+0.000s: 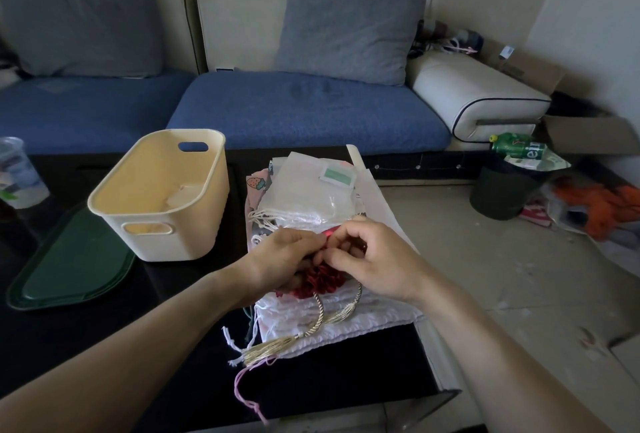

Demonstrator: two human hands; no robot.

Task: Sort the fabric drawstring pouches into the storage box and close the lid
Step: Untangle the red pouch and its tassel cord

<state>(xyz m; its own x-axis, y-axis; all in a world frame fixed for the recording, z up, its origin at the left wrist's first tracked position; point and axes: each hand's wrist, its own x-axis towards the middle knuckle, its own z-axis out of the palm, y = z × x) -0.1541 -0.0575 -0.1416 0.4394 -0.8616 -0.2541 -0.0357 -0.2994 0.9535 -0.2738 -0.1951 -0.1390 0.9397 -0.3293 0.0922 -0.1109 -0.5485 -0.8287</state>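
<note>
Hands, left hand [284, 256] and right hand [370, 259], pinch bunched red pouch [320, 280], tasselled cords trailing toward viewer.

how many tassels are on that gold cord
2. One tassel lies at the near-left edge of the white pouch; the other tassel lies on that pouch, below the right hand. More could be hidden under the hands.

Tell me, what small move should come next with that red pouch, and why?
Probably lift the red pouch left into the box. Both hands, left and right, pinch it above the pile, and the box stands open beside it.
</note>
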